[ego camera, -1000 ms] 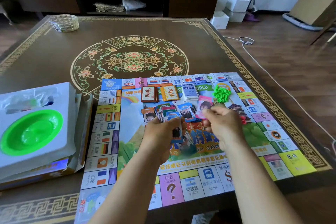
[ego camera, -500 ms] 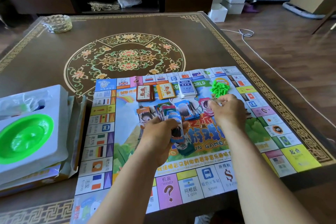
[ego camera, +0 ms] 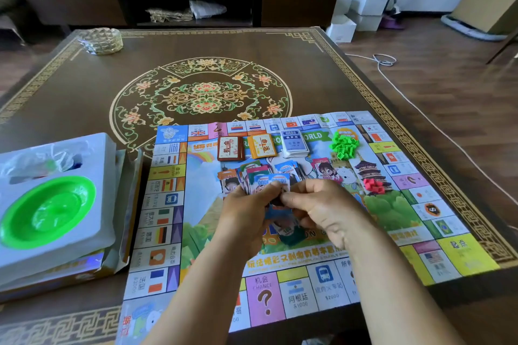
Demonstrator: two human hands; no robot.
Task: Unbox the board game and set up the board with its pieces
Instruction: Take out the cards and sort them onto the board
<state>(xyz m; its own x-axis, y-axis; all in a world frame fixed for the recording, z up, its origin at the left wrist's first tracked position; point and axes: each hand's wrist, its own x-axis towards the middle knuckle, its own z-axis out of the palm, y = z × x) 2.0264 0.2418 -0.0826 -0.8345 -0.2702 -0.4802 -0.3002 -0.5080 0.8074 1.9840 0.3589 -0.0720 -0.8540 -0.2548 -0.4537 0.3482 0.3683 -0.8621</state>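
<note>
A paper game board (ego camera: 173, 221) lies flat on the near right part of a dark wooden table (ego camera: 84, 98) with a floral medallion. Over the board's middle, the left hand (ego camera: 246, 213) grips a fanned stack of play-money notes (ego camera: 263, 179), fingers curled around its lower end. The right hand (ego camera: 322, 204), which half a second ago was stretched out toward the green pieces, has come back and now meets the left hand, its thumb and fingertips pinching at the notes; exactly what it holds is hidden between the hands.

More notes (ego camera: 288, 168) lie spread on the board just beyond the hands. Along the board's far side sit three card decks in a row: a brown deck (ego camera: 230, 148), an orange deck (ego camera: 262, 145) and a blue-and-white deck (ego camera: 294, 143). To their right is a heap of small green pieces (ego camera: 343, 145), and nearer, a smaller cluster of red pieces (ego camera: 374, 185).

Left of the board, the open game box (ego camera: 123, 232) holds a white plastic tray (ego camera: 103, 204) with a green bowl (ego camera: 47, 211) set in it and a crumpled clear bag (ego camera: 42, 161) at its far end.
</note>
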